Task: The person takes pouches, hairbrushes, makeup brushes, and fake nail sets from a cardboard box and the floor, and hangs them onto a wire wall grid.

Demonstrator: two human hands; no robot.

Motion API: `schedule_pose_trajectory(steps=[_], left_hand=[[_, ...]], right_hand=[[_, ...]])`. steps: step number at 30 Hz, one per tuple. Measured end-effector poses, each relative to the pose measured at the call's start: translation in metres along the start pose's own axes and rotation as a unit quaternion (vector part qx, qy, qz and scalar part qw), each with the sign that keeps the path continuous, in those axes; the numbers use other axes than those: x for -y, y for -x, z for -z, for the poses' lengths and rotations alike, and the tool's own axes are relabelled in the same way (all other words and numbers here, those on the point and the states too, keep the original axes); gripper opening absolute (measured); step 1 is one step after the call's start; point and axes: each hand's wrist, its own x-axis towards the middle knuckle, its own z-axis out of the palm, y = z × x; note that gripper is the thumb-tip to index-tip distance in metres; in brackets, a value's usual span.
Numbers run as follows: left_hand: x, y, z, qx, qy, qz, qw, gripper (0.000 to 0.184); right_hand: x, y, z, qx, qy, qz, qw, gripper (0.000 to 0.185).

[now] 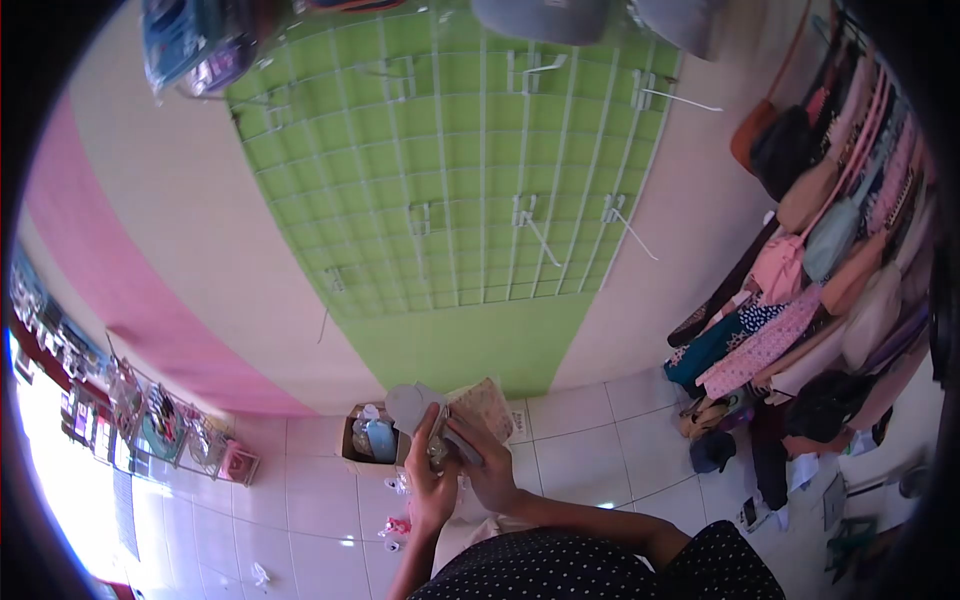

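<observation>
Low in the middle of the head view, my left hand [430, 480] and my right hand [487, 465] are close together, fingers closed around a grey item [407, 405]. Its pale, rounded end sticks out beyond my left fingers. A darker grey strip [464, 446] shows beside my right fingers. What kind of item it is I cannot make out, since my fingers cover much of it. Just beyond my hands stands an open cardboard box [350, 462] holding a light blue item [380, 440] and other wrapped goods. A beige patterned sheet or bag [480, 408] lies behind my right hand.
A white wire grid [455, 200] with hooks covers the green wall, with caps [540, 18] hanging at its top. Bags and clothes [800, 280] crowd the right side. At left stands a goods rack [180, 430]. Small items [395, 525] lie on the tiled floor [310, 510].
</observation>
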Motion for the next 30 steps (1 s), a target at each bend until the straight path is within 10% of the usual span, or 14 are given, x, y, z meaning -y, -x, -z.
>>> schedule_pose_trajectory(steps=[9,16,21,23,30], left_hand=[[-0.007,-0.015,-0.036,0.101,-0.049,0.003,0.994,0.06],[0.002,-0.032,-0.034,0.1,0.04,0.007,0.994,0.068],[-0.011,-0.041,-0.034,0.061,0.16,0.029,0.985,0.067],[-0.009,-0.045,-0.036,0.034,0.139,0.012,0.99,0.068],[-0.025,-0.045,-0.081,0.124,0.103,0.081,0.984,0.073]], right_hand=[[-0.024,-0.007,0.039,-0.115,-0.204,-0.175,0.956,0.04],[-0.016,-0.011,0.056,-0.014,0.063,0.083,0.994,0.037],[-0.048,-0.009,0.081,-0.027,0.023,0.043,0.998,0.03],[-0.069,0.002,0.103,-0.011,-0.127,-0.131,0.983,0.025],[0.008,-0.033,0.11,-0.019,0.127,-0.001,0.992,0.025]])
